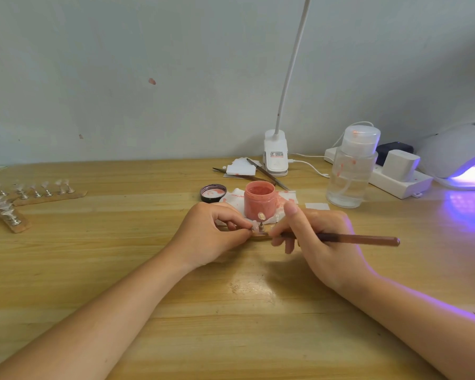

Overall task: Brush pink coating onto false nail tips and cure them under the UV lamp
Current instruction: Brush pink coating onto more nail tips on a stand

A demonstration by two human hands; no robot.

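My left hand pinches a small nail tip on a stand at the middle of the wooden table. Beside it a second tip stands upright on a metal peg over a wooden strip. My right hand grips a brown brush whose handle points right; its bristle end is hidden behind my fingers near the tips. Just behind stands an open jar of pink coating. The UV lamp glows violet at the far right.
The jar's black lid lies left of it on stained paper. Two wooden strips with several clear tips sit at the left. A pump bottle, a clip lamp, tweezers and a power strip line the back.
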